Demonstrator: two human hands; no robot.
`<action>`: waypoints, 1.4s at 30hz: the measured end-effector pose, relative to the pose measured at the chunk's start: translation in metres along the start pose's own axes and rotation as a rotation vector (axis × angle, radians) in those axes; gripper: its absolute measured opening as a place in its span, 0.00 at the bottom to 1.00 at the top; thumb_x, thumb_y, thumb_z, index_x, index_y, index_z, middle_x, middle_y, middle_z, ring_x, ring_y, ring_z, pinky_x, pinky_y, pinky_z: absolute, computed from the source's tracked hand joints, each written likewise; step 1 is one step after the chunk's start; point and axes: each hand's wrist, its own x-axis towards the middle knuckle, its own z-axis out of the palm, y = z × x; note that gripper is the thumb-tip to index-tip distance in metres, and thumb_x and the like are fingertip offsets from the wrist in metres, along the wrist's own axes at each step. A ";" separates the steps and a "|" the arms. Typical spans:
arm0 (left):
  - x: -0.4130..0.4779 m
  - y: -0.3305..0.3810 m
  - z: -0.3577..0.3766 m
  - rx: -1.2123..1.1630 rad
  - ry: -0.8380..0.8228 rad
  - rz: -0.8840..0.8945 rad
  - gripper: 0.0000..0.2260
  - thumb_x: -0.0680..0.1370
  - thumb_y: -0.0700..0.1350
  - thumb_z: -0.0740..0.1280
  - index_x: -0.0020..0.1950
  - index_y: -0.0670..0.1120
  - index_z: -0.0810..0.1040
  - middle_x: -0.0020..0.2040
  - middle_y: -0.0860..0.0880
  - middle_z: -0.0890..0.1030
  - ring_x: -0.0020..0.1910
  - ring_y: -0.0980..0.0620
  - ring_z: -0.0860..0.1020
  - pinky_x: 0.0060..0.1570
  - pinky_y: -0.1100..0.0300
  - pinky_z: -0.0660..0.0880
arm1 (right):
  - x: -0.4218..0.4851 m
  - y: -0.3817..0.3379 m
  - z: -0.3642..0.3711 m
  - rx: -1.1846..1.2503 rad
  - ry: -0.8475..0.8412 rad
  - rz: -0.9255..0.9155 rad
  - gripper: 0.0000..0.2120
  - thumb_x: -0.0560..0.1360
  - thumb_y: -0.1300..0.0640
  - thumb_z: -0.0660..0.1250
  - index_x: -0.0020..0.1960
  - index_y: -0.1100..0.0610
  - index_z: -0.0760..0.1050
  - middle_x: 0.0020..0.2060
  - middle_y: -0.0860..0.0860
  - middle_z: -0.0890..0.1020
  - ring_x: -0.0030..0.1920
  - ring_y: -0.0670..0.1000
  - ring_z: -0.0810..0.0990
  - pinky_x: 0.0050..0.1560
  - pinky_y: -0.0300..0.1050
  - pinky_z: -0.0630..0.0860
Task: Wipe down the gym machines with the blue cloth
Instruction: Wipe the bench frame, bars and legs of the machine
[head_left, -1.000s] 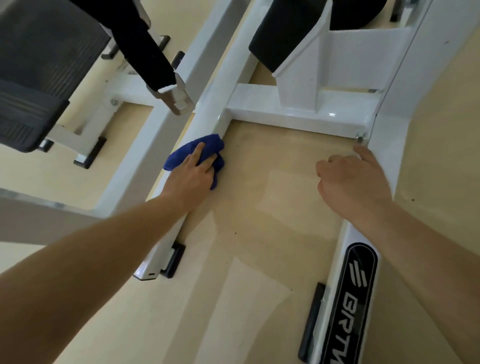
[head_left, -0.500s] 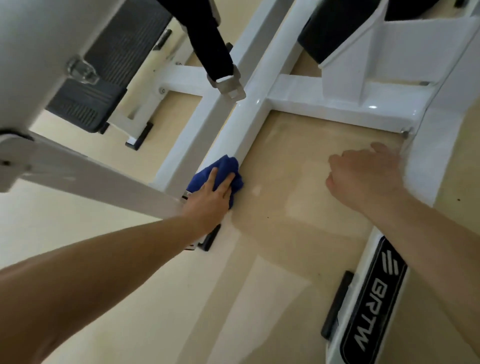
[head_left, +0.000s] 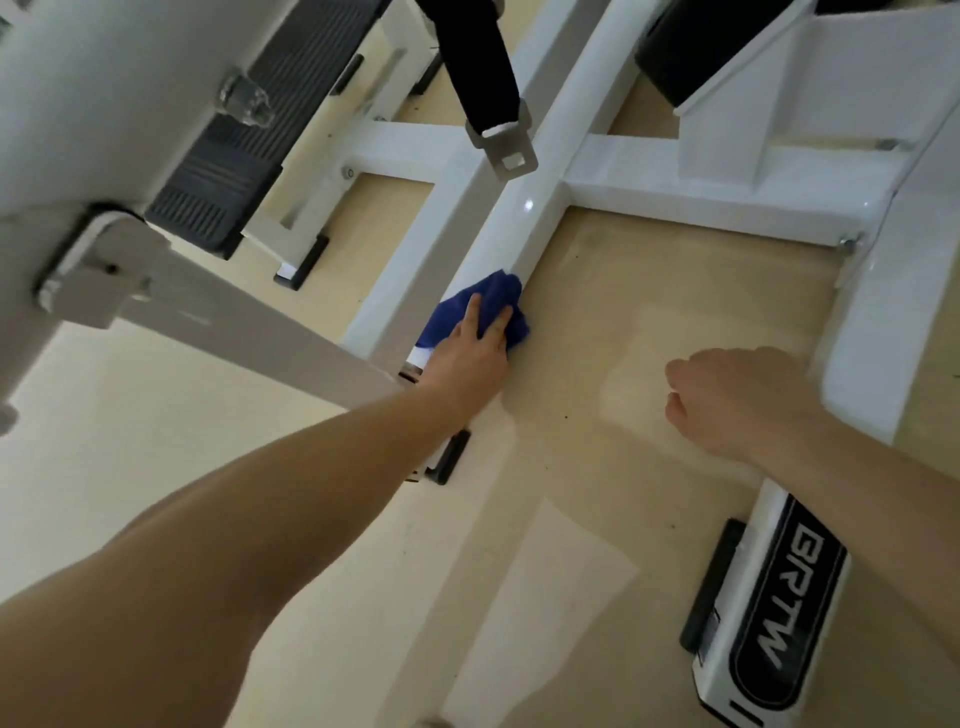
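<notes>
Near the bottom right end of the white machine frame, a black label runs along its right rail. Just beside that rail, the right hand is curled into a fist with nothing in it. Across the floor, the left hand presses the blue cloth with straight fingers onto the middle rail's near end. Beyond, a black strap hangs over that rail.

Cloth on left rail; left hand flat atop cloth. Cross member behind hands, joining left rail to right rail. Right hand just beside right rail, over floor between rails.
</notes>
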 end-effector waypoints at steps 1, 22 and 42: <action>-0.018 0.002 0.006 0.023 -0.035 0.016 0.22 0.82 0.39 0.58 0.76 0.42 0.64 0.81 0.42 0.49 0.76 0.29 0.49 0.59 0.38 0.74 | -0.002 0.000 -0.001 0.006 -0.011 -0.004 0.14 0.82 0.47 0.51 0.55 0.51 0.73 0.39 0.47 0.68 0.44 0.52 0.76 0.41 0.45 0.64; -0.099 0.014 -0.055 -1.384 0.421 -0.264 0.15 0.75 0.43 0.72 0.60 0.55 0.78 0.55 0.61 0.80 0.53 0.66 0.76 0.50 0.77 0.69 | 0.021 -0.136 -0.058 2.171 -0.017 0.093 0.16 0.85 0.60 0.55 0.68 0.50 0.74 0.60 0.46 0.83 0.55 0.50 0.84 0.45 0.51 0.83; -0.200 -0.033 -0.004 -1.325 0.224 -0.684 0.09 0.79 0.44 0.65 0.46 0.58 0.81 0.44 0.60 0.83 0.42 0.63 0.81 0.37 0.73 0.71 | 0.073 -0.238 -0.061 1.481 0.500 -0.200 0.27 0.85 0.58 0.53 0.81 0.47 0.49 0.81 0.46 0.46 0.79 0.49 0.56 0.71 0.37 0.61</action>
